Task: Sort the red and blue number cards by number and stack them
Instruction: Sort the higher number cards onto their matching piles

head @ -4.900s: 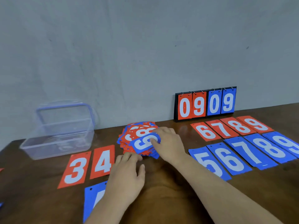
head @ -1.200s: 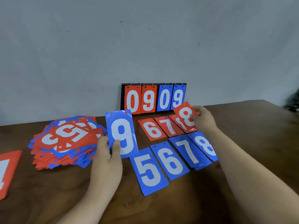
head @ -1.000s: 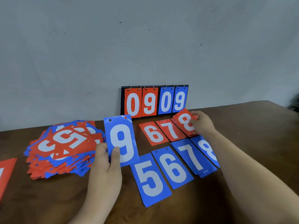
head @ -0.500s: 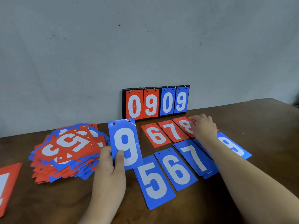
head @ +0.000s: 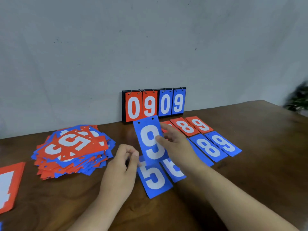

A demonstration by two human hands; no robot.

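My right hand pinches a blue 9 card, thumb on its face, and holds it tilted above the sorted rows. My left hand hovers just left of the card with loosely curled fingers and holds nothing. On the table lie blue 5, blue 6, blue 8 and blue 9, with red 8 and red 9 behind them. My right hand and arm hide the blue 7 and the red 6 and 7. A mixed pile of red and blue cards sits to the left.
A flip scoreboard reading 09 09 leans against the wall at the back. A red card lies at the far left edge. The brown table runs right, where a blurred plant shows.
The blue 9 card passed from my left hand to my right hand, which came back from the red 8 pile. My left hand has let go. The view shifted right.
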